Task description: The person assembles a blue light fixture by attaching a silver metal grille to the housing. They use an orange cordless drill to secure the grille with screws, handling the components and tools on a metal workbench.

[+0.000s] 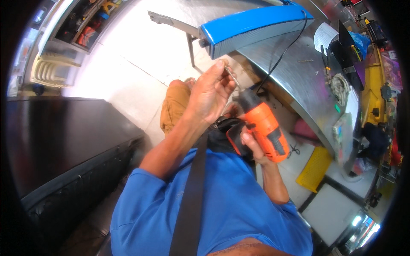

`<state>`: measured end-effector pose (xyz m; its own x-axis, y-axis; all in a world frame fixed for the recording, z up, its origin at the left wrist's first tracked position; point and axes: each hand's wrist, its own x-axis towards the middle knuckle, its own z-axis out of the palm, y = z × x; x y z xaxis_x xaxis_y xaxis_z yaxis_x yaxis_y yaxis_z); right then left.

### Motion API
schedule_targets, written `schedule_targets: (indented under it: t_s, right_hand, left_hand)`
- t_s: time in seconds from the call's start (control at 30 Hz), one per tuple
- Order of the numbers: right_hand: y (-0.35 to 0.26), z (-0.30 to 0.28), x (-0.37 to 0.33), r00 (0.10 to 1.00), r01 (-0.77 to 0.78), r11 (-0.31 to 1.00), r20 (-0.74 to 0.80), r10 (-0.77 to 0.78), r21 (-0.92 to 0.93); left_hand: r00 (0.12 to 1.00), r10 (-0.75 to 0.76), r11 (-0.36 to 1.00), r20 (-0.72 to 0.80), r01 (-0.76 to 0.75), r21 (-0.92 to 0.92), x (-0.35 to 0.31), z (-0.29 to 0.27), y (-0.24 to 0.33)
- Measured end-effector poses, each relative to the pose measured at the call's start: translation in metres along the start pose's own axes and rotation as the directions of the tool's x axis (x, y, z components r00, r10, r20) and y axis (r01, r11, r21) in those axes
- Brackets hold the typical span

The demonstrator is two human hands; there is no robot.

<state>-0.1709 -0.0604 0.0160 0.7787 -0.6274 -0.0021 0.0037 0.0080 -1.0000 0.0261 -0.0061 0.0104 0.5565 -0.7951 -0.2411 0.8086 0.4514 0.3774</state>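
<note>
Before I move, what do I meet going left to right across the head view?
Cream plastic stack, left hand, bit, drill, yellow plastic piece.

I'd call this a workshop: a metal-topped workbench [284, 64] strewn with hand tools [327, 69], an open cabinet [68, 45] crammed with gear [88, 32], and an orange power drill [262, 120] above the tiled floor [151, 59].
</note>
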Motion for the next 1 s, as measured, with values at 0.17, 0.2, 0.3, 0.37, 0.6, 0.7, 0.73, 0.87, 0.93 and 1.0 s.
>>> schedule_targets:
  t_s: [0.17,0.2,0.3,0.37,0.6,0.7,0.73,0.87,0.93,1.0]
  right_hand:
    - [0.008,0.006,0.01,0.997,0.08,0.976,0.017,-0.079,-0.202]
    - [0.01,0.008,0.013,0.983,0.176,0.956,-0.002,-0.181,-0.234]
    - [0.016,0.01,0.023,0.965,0.243,0.931,-0.027,-0.26,-0.273]
    - [0.019,0.01,0.029,0.973,0.222,0.931,0.012,-0.228,-0.289]
    - [0.02,0.012,0.037,0.958,0.284,0.929,0.022,-0.287,-0.238]
    - [0.017,0.015,0.039,0.963,0.266,0.938,0.015,-0.269,-0.225]
    - [0.015,0.016,0.039,0.961,0.271,0.936,0.013,-0.275,-0.227]
    - [0.01,0.016,0.042,0.944,0.322,0.909,0.011,-0.331,-0.265]
    - [0.009,0.015,0.044,0.938,0.338,0.9,0.018,-0.347,-0.273]
    - [0.01,0.015,0.045,0.943,0.328,0.909,0.026,-0.333,-0.256]
  left_hand:
    - [0.999,0.04,0.996,0.032,-0.042,0.074,0.005,0.003,-0.001]
    - [0.999,0.041,0.996,0.035,-0.044,0.077,0.007,0.004,0.0]
    - [0.998,0.045,0.998,0.035,-0.047,0.05,0.013,0.004,0.003]
    - [0.999,0.041,0.998,0.006,-0.041,0.039,0.015,0.004,0.004]
    - [0.998,0.057,0.998,-0.025,-0.056,0.035,0.015,0.006,0.011]
    - [0.998,0.053,0.998,-0.039,-0.052,0.04,0.016,0.006,0.012]
    - [0.998,0.055,0.997,-0.03,-0.054,0.049,0.016,0.005,0.012]
    - [0.996,0.088,0.96,0.021,-0.09,0.266,0.015,-0.007,0.019]
    - [0.959,0.277,0.735,0.062,-0.253,0.629,0.016,-0.014,0.029]
    - [0.82,0.537,0.105,0.197,-0.297,0.949,0.022,-0.017,0.043]
